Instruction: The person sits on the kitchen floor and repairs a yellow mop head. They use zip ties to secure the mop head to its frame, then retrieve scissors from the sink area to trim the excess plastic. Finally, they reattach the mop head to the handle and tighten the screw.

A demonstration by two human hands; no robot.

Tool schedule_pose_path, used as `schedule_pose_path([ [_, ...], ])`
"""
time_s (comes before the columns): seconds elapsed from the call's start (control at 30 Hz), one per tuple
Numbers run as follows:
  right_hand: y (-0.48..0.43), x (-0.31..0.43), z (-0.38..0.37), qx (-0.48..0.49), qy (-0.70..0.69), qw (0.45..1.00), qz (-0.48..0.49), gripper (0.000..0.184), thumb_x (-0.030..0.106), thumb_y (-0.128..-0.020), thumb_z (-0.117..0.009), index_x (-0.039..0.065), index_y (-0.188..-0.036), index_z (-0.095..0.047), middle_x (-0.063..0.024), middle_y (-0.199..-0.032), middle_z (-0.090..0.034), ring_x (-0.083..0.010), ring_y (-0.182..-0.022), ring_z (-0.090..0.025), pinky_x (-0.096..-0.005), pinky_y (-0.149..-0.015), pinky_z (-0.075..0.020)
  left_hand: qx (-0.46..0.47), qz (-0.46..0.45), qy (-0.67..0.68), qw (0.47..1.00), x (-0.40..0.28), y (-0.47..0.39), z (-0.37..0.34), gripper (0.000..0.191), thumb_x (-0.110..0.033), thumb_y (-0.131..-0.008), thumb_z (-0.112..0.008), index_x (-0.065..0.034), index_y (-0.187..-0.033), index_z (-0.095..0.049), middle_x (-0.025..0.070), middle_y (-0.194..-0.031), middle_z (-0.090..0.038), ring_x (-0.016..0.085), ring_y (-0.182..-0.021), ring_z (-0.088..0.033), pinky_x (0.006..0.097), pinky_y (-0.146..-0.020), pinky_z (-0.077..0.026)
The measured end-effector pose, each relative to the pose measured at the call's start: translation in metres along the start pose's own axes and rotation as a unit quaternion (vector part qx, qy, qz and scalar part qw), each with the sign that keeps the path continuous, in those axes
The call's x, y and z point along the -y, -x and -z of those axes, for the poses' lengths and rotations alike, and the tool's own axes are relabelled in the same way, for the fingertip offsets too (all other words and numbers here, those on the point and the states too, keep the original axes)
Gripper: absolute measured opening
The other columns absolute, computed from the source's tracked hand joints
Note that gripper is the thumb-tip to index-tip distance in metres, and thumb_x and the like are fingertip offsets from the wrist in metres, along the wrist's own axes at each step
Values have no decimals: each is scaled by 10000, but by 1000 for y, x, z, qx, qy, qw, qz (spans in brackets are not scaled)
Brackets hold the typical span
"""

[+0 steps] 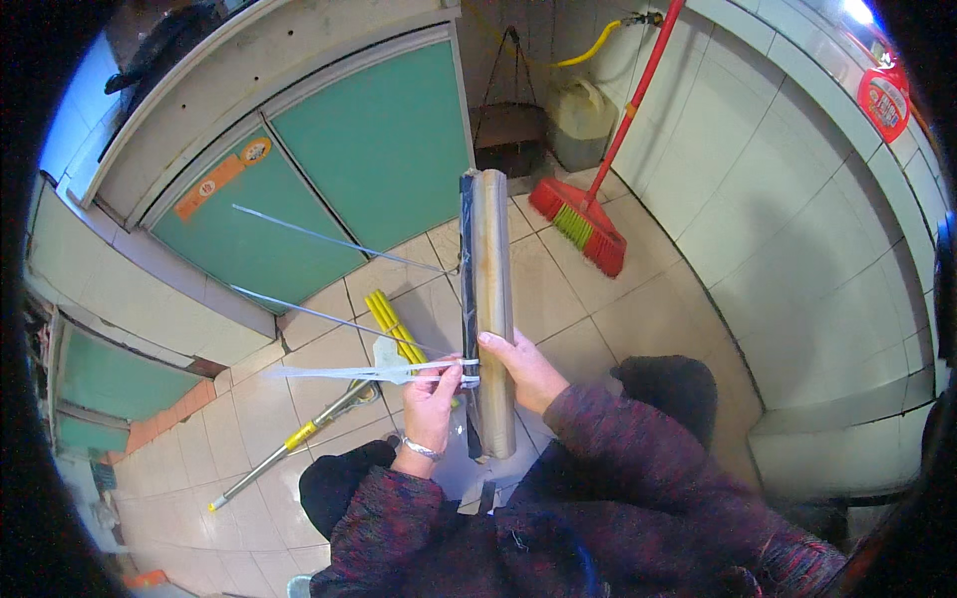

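A long beige sponge mop head (493, 269) with a dark backing strip (469, 299) stands lengthwise before me. My right hand (528, 371) grips its right side, thumb across the sponge. At the dark strip, my left hand (428, 410) pinches pale strips (336, 371), probably plastic or metal, that stick out to the left. Two thin metal rods (340, 243) also extend left from the head. Below on the floor lie a yellow ribbed part (395, 327) and a metal mop pole (262, 465) with a yellow sleeve. What my left fingertips press on is partly hidden.
A red broom (583, 217) leans at the tiled wall (792, 202). Behind it stands a translucent plastic jug (583, 123) under a yellow hose (594, 48). Green cabinet doors (374, 134) are ahead on the left. A red bottle (884, 103) is on the right ledge.
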State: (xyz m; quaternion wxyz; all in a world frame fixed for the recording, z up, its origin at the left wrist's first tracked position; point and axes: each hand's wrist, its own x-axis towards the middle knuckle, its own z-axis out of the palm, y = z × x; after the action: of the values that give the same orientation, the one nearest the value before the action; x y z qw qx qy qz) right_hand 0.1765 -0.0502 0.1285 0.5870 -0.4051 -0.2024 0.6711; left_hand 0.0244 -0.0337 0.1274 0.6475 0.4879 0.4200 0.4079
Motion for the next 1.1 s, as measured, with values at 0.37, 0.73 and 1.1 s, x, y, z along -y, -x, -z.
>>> schedule_pose_path([
  [0.37,-2,-7,6,-26,0,1000,0,457,284,-796,-614,41,-1132,-422,-57,-970,-532,-136,-868,-509,-309,-754,-436,-5,32,63,997,-5,2,4,181,-173,-881,-490,-38,-971,-570,21,-896,-587,124,-798,-572,247,-678,-455],
  [0.73,-6,-18,7,-20,21,1000,-9,513,276,-787,-623,11,-1164,-397,-74,-1018,-520,-144,-898,-501,-307,-776,-429,-64,78,42,994,8,-4,12,153,-140,-861,-513,4,-894,-554,68,-791,-578,145,-679,-584,265,-593,-506],
  [1.1,-2,-18,1,9,-14,1000,-23,410,316,-832,-554,34,-1105,-437,-48,-945,-530,-125,-831,-506,-291,-730,-439,-28,-15,-164,986,-2,-6,4,311,-287,-901,-452,-6,-817,-555,21,-693,-541,121,-592,-492,260,-531,-402],
])
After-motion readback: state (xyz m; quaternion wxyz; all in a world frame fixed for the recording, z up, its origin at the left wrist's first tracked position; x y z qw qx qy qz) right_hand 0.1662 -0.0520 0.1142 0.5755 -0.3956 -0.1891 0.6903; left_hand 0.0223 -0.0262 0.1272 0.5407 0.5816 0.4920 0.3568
